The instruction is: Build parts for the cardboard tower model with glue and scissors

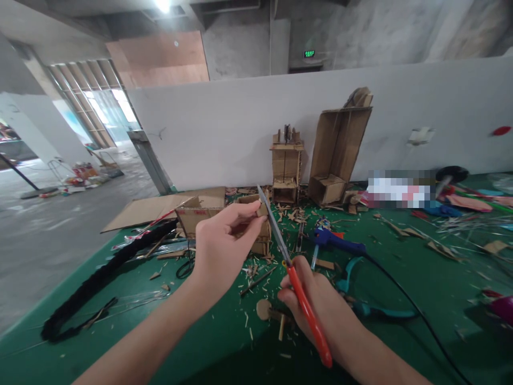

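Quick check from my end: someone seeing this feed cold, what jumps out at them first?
First, the orange-handled blade in the right hand, low centre, its tip meeting a small cardboard piece pinched by the left hand. Behind them, cardboard models stand against the white wall: a small tower and a taller open box. A blue glue gun lies right of the hands on the scrap-strewn green table.

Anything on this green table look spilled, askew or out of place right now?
Yes: cardboard scraps are strewn over the green table, and the tall cardboard box leans tilted against the wall. The glue gun lies on its side.
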`<action>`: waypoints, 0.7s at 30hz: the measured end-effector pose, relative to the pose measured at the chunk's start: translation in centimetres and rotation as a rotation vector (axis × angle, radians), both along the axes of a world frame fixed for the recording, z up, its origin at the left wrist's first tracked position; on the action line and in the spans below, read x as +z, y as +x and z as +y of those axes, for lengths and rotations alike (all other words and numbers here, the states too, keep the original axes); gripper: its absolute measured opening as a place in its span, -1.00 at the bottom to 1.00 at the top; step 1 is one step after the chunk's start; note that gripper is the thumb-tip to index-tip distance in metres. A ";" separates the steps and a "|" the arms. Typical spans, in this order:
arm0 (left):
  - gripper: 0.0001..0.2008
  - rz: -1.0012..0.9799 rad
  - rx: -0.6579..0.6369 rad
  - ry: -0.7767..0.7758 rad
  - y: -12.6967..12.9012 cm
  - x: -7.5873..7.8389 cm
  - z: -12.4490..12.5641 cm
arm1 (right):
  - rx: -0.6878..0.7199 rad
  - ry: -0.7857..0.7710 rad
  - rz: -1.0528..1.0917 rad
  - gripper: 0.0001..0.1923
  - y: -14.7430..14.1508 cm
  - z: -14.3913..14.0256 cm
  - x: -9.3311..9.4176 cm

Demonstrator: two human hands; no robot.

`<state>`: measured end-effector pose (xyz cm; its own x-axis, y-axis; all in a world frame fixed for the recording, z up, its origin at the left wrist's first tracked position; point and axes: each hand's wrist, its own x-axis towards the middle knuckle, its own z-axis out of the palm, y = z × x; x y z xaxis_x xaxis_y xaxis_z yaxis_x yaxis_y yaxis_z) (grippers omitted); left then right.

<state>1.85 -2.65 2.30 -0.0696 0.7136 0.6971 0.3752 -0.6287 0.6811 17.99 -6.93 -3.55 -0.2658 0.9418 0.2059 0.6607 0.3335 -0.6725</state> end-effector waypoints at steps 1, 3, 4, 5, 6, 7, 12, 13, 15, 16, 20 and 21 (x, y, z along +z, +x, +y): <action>-0.83 0.001 0.009 0.007 0.0 0.1 0.0 | -0.001 0.003 0.011 -0.75 -0.1 -0.1 0.0; -0.83 -0.002 0.014 0.013 0.0 0.3 -0.1 | -0.002 0.030 0.028 -0.77 -0.1 -0.1 -0.1; -0.83 -0.004 0.008 0.011 0.0 0.3 -0.1 | -0.005 0.049 0.033 -0.78 0.0 -0.1 -0.2; -0.83 -0.005 0.001 0.008 -0.1 0.4 -0.1 | -0.008 0.066 0.036 -0.78 0.1 0.0 -0.4; -0.83 -0.002 -0.006 0.003 -0.1 0.5 -0.1 | -0.014 0.075 0.036 -0.79 0.3 0.2 -0.5; -0.84 0.006 -0.014 -0.007 -0.2 0.6 -0.1 | -0.022 0.079 0.035 -0.80 0.5 0.4 -0.6; -0.84 0.002 -0.035 -0.046 -0.5 0.7 0.2 | -0.086 0.083 0.038 -0.74 1.3 1.3 -0.5; -0.84 -0.012 -0.048 -0.055 -0.6 0.7 0.3 | -0.095 0.087 0.043 -0.72 1.4 1.4 -0.4; -0.82 -0.043 -0.088 -0.085 -0.6 0.8 0.5 | -0.107 0.091 0.051 -0.69 1.5 1.6 -0.3; -0.82 -0.062 -0.114 -0.105 -0.7 0.8 0.6 | -0.108 0.093 0.054 -0.69 1.5 1.6 -0.3; -0.80 -0.176 -0.224 -0.196 -0.6 0.9 0.7 | -0.092 0.097 0.085 -0.71 1.5 1.5 -0.4; -0.79 -0.207 -0.247 -0.217 -0.6 0.9 0.7 | -0.090 0.089 0.103 -0.73 1.4 1.4 -0.4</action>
<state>1.24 -1.99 3.21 -0.0010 0.8559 0.5171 0.0711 -0.5158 0.8538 19.41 -5.49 -3.95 -0.1545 0.9377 0.3111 0.6198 0.3373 -0.7086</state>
